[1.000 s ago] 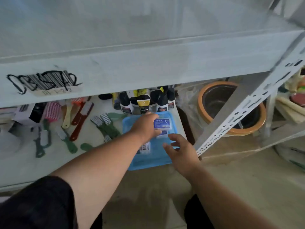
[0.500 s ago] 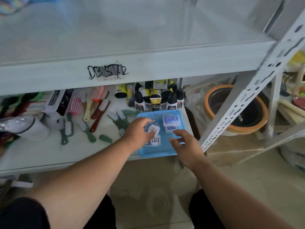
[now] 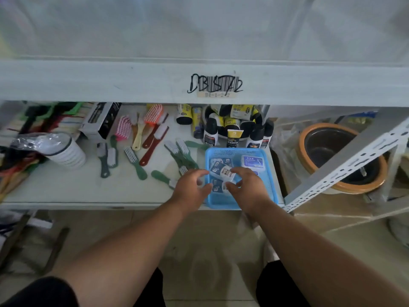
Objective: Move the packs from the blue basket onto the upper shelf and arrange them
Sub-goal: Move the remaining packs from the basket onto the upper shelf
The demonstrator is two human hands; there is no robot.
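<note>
The blue basket [image 3: 238, 151] stands on the lower shelf [image 3: 66, 191], near its right end. Several small white packs with blue labels lie in it; one pack [image 3: 252, 161] sits at the back right. My left hand [image 3: 191, 189] and my right hand [image 3: 246, 188] meet over the basket. Between them is a tilted pack [image 3: 222, 172], with curled fingers and thumbs of both hands pinching its ends. Another pack [image 3: 217, 188] shows just below, between the thumbs. The upper shelf [image 3: 132, 83] spans the view above, with a barcode label [image 3: 215, 86] on its front edge.
Black and yellow bottles [image 3: 234, 129] crowd right behind the basket. Green, red and pink brushes [image 3: 155, 147] lie to its left, then a black box [image 3: 101, 120] and a wrapped white cup [image 3: 64, 151]. A slanted white shelf post [image 3: 345, 165] and an orange-rimmed pot [image 3: 340, 158] stand to the right.
My right hand has moved left into the basket and joined the left hand on a pack. The view has shifted so the upper shelf edge sits lower and more centred.
</note>
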